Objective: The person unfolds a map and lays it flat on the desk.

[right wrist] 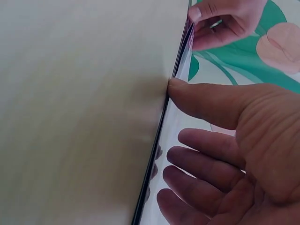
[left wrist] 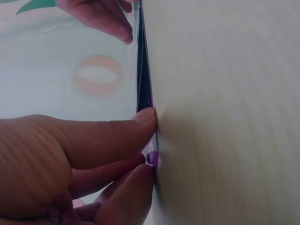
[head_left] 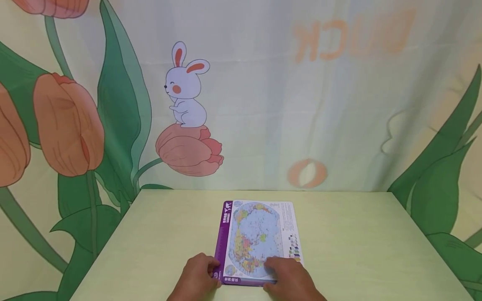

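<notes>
A flat world map board lies on the table, with a purple band down its left side. My left hand pinches its near left corner between thumb and fingertips. At the near edge, my right hand's thumb touches the rim, while its other fingers reach loosely over the map surface. Along that near edge a thin dark gap shows between two layers. My right hand covers the board's near right corner in the head view.
The pale table extends on both sides of the board. Behind it hangs a curtain printed with tulips, leaves and a white rabbit, which also drapes along the table's left and right sides.
</notes>
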The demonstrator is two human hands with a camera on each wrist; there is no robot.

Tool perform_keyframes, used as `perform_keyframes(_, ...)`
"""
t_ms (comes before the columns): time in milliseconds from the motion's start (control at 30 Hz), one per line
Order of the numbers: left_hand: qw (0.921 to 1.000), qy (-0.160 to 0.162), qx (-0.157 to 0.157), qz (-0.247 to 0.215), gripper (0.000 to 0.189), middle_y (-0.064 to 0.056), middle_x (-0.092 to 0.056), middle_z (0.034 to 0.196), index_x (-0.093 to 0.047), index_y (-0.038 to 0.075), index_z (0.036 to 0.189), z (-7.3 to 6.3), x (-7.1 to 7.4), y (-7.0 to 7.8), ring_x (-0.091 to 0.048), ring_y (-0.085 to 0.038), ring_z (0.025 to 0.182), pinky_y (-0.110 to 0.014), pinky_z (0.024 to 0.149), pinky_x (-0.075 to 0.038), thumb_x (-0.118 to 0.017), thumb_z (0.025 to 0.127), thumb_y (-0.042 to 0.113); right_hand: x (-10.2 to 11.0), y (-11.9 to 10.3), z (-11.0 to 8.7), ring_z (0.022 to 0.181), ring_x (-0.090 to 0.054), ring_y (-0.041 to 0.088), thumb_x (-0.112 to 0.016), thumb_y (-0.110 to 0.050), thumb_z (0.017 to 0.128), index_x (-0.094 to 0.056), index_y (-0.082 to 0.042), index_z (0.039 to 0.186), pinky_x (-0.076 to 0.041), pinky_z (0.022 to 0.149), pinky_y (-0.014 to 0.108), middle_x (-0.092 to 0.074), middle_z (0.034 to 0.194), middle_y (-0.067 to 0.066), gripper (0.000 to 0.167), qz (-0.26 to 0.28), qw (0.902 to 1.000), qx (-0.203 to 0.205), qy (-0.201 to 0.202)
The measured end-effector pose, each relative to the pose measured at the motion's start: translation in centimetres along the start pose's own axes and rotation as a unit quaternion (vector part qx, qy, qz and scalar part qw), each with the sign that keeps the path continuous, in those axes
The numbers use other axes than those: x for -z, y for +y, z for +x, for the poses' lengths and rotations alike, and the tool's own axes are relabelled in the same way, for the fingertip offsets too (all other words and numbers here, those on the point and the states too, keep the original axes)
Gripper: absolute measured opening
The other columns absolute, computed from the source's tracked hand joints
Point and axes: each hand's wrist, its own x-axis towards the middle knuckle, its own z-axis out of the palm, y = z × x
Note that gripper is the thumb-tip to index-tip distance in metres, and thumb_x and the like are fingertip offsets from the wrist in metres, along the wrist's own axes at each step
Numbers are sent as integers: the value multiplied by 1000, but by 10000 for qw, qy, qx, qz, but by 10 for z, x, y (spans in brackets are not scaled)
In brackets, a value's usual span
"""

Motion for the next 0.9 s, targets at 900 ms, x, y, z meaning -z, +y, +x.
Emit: perform_keyframes(900,9990,-117,-239,357,37,-4,-54,86,-79,0,109,6,4,5,-46,-18,83,-27,69,-39,-93,75,3,-14,-30,22,102,-71,15,-86,-35,86,-76,-20,122,-58,94,38,-75,119,-6,41,-478,9933,914,-522)
